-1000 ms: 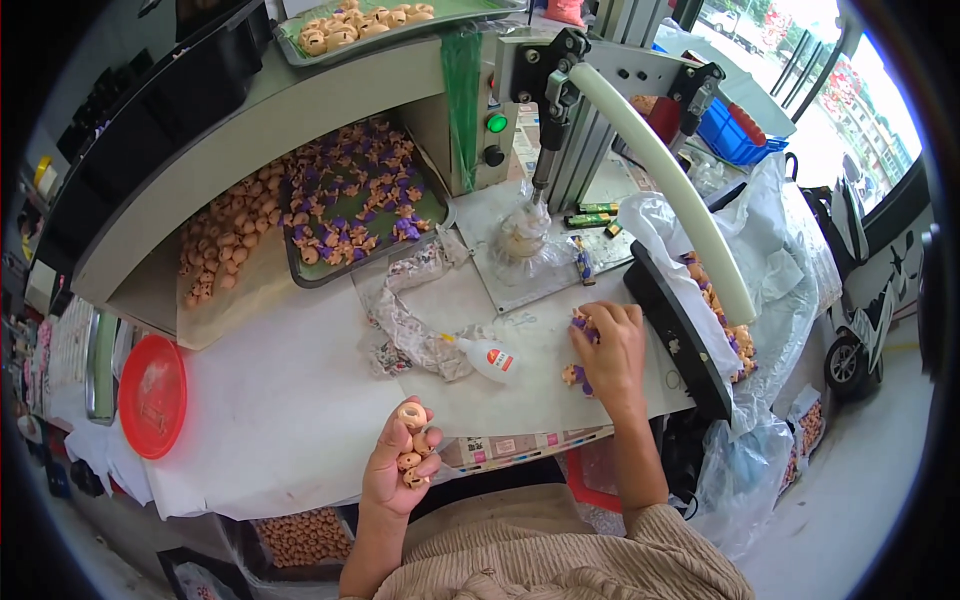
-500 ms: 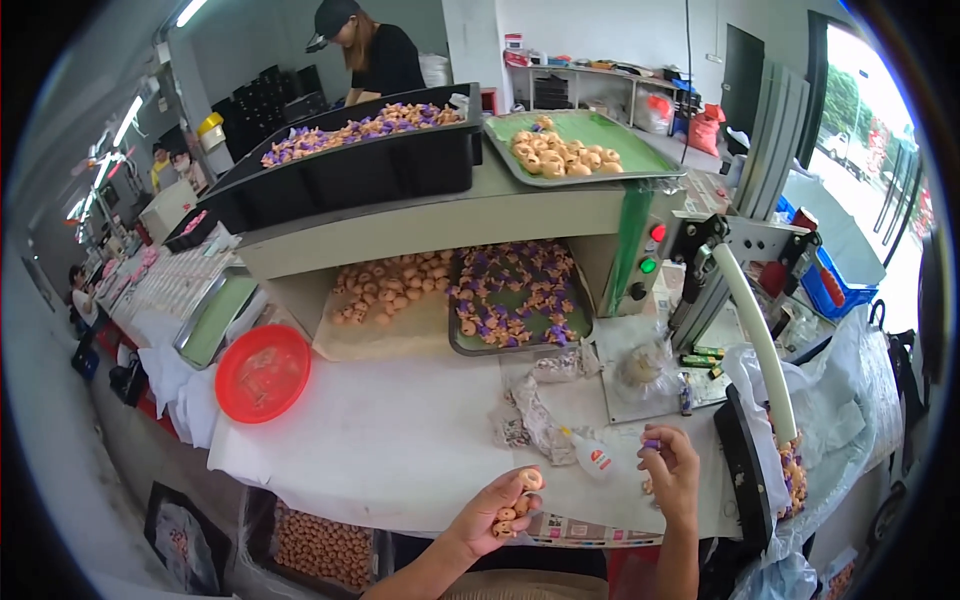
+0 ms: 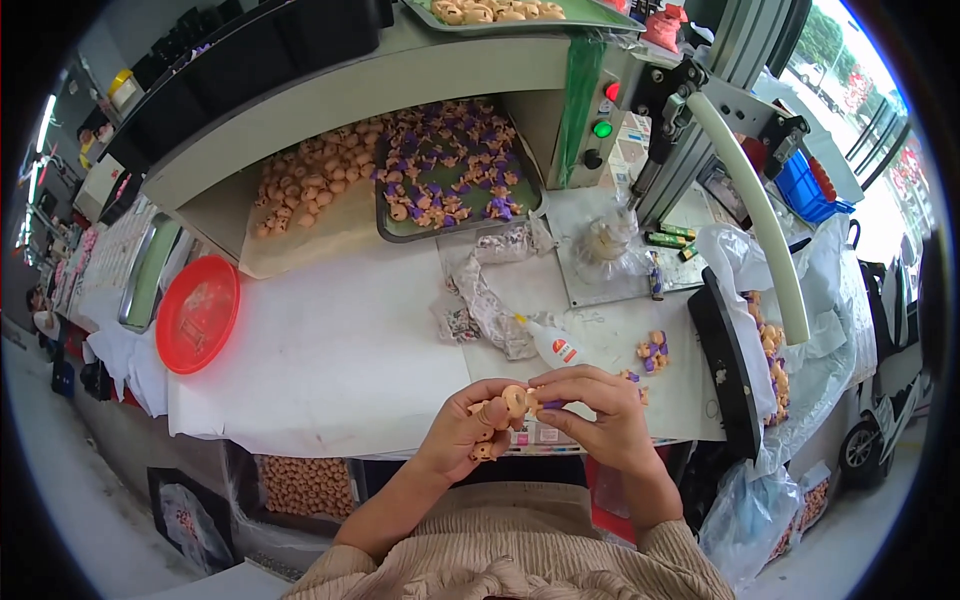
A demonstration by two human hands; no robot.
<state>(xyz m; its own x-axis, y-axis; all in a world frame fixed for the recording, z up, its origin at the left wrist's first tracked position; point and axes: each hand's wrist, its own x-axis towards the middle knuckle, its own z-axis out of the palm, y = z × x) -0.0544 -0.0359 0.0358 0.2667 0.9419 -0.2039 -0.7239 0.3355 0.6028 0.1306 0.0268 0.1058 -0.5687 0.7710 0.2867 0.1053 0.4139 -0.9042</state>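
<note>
Several small peach-coloured doll heads (image 3: 485,450) are gripped in my left hand (image 3: 450,432), one of them (image 3: 515,400) raised between thumb and forefinger. A tiny doll body in purple (image 3: 547,405) is pinched by my right hand (image 3: 608,420) and meets that raised head. The join is partly covered by my fingers. Just beyond the hands lies a white squeeze bottle (image 3: 553,343) with a yellow tip. To its right, a few purple-clad figure pieces (image 3: 653,352) rest on the white-covered table (image 3: 320,340).
Crumpled patterned wrapping (image 3: 485,300) lies behind the bottle. A red basin (image 3: 198,312) stands at left. Inside the machine opening are a pile of heads (image 3: 315,185) and a dark tray (image 3: 400,235) of figures. At right are a lever press (image 3: 755,190) and black bin (image 3: 728,370).
My hands have come together, the right moving left to bring the purple body against a head in the left. The view has tilted down, and more loose figure pieces show on the table.
</note>
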